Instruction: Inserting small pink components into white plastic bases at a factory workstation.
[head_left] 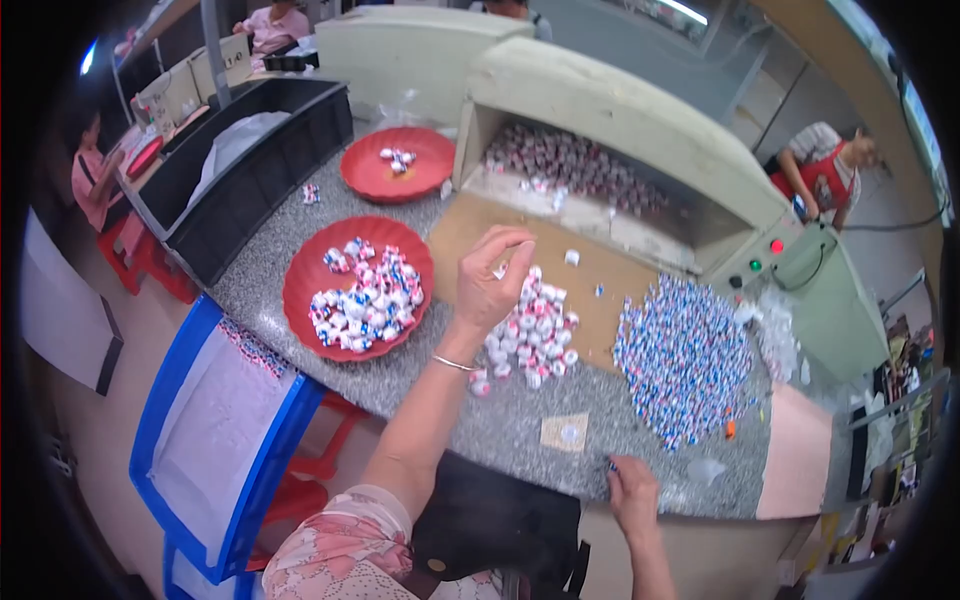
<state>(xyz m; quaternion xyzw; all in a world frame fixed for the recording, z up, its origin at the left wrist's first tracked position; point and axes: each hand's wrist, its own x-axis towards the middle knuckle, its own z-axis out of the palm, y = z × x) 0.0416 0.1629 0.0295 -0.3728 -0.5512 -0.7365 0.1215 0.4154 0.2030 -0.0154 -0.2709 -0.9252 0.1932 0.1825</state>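
Note:
My left hand (490, 280) is stretched over the work table, its fingers curled together. A bit of white shows beside the thumb; whether it is gripped or lies behind cannot be told. Just below the hand is a pile of small white-and-pink round pieces (530, 330). My right hand (634, 490) is at the table's front edge, thumb and finger pinched on a tiny dark blue piece (612, 465). Farther right spreads a large heap of tiny blue, white and pink pieces (685, 360). A scalloped red bowl (295, 290) left of my left hand contains white, blue and pink pieces.
Behind the pile stands a cream machine (640, 110), its opening full of pieces. Another red bowl (365, 185) and a black crate (260, 190) are at the back left. A blue-rimmed bin (275, 450) stands front left. Clear plastic bags (778, 335) lie right. Other people sit or stand beyond.

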